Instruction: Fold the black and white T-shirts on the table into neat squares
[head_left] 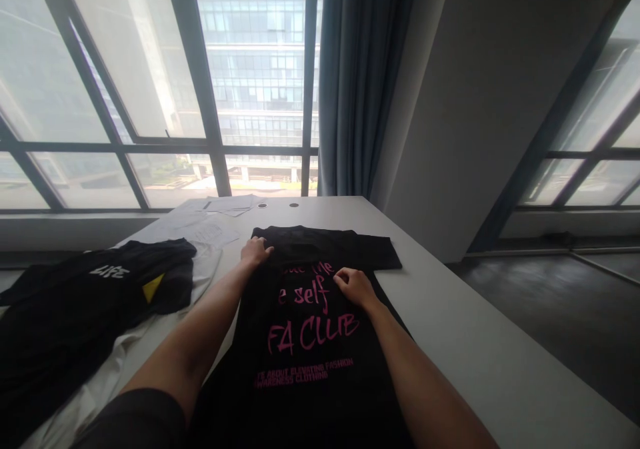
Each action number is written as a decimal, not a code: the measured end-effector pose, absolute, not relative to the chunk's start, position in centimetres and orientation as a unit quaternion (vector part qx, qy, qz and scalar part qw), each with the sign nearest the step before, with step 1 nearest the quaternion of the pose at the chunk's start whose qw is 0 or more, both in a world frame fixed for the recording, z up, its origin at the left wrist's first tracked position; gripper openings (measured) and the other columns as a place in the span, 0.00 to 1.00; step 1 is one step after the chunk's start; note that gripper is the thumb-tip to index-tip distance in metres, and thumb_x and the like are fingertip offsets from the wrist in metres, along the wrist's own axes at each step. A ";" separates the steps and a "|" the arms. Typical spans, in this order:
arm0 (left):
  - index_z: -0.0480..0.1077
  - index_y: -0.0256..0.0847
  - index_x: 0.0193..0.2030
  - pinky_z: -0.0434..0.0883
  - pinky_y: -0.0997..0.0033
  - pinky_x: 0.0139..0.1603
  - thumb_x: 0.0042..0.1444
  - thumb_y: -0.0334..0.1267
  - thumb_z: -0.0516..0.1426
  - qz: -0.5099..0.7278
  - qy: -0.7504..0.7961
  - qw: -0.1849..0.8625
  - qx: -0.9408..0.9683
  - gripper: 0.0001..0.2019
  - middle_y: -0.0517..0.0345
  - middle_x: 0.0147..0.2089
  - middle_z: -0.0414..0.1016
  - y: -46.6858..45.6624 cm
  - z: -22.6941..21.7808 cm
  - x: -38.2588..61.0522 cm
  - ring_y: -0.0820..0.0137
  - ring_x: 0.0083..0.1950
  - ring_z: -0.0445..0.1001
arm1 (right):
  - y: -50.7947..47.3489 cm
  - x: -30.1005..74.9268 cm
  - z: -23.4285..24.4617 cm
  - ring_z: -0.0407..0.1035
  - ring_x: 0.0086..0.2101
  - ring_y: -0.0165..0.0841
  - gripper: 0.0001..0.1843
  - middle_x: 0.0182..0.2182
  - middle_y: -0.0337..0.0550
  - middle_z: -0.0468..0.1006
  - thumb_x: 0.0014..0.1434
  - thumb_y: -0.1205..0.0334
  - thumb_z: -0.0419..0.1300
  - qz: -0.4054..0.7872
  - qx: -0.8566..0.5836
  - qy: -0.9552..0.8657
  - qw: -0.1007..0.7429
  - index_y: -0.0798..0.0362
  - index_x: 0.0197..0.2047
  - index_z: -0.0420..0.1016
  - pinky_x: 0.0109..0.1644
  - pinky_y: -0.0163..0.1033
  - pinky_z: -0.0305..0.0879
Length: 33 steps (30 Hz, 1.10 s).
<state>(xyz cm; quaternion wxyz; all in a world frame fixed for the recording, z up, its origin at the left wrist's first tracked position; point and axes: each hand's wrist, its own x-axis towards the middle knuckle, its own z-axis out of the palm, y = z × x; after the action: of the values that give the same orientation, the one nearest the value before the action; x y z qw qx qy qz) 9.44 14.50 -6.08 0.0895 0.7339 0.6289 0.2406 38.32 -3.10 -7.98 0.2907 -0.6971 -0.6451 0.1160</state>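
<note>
A black T-shirt [310, 402] with pink lettering lies on the white table in front of me. Its far end is partly folded over and covers the top of the print. One sleeve sticks out to the right; on the left no sleeve shows. At the far left edge of the shirt, my left hand [256, 250] is closed on the cloth. My right hand [355, 287] rests on the right side of the print, its fingers curled and pinched at the fabric. The fingertips of the right hand are partly hidden.
Another black T-shirt [165, 269] with white lettering and a yellow triangle lies at the left over white cloth [206, 269]. Papers [200, 226] are spread at the far left of the white table [480, 362]. Beyond are windows, a blue curtain [350, 89] and a pillar [450, 136].
</note>
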 end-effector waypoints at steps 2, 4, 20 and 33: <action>0.73 0.38 0.56 0.69 0.59 0.56 0.61 0.50 0.58 0.192 0.660 0.045 0.725 0.22 0.38 0.58 0.73 14.6 -6.4 8.5 0.51 0.60 0.71 | -3.1 38.2 -7.8 0.75 0.35 0.33 0.10 0.34 0.39 0.82 0.62 0.56 0.59 0.118 -0.701 -0.644 0.283 0.48 0.38 0.81 0.38 0.35 0.62; 0.73 0.38 0.57 0.70 0.59 0.55 0.62 0.51 0.55 0.179 0.681 0.047 0.708 0.23 0.37 0.58 0.73 15.0 -6.6 8.2 0.51 0.60 0.71 | -3.0 38.0 -7.3 0.76 0.36 0.34 0.11 0.35 0.41 0.82 0.62 0.54 0.59 0.119 -0.717 -0.635 0.262 0.48 0.38 0.81 0.39 0.35 0.63; 0.76 0.35 0.44 0.70 0.70 0.46 0.63 0.40 0.52 0.242 0.679 0.141 0.678 0.14 0.43 0.46 0.81 18.6 -6.3 5.6 0.62 0.47 0.78 | 11.2 29.8 -6.6 0.62 0.60 0.49 0.35 0.61 0.57 0.68 0.60 0.50 0.62 0.037 -0.760 -0.625 0.174 0.54 0.67 0.63 0.60 0.51 0.61; 0.75 0.35 0.43 0.69 0.67 0.51 0.61 0.37 0.53 0.335 0.700 0.122 0.619 0.11 0.46 0.46 0.81 18.0 -5.5 3.1 0.61 0.49 0.76 | 14.6 28.9 -6.2 0.76 0.42 0.36 0.15 0.42 0.46 0.82 0.58 0.57 0.61 0.253 -0.648 -0.574 0.432 0.54 0.46 0.79 0.47 0.38 0.71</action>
<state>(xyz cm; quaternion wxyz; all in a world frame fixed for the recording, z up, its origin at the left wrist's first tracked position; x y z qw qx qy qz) 3.09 17.97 -5.49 0.1215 0.6185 0.7001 0.3353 28.91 14.58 -6.18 0.4316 -0.6483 -0.5739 0.2532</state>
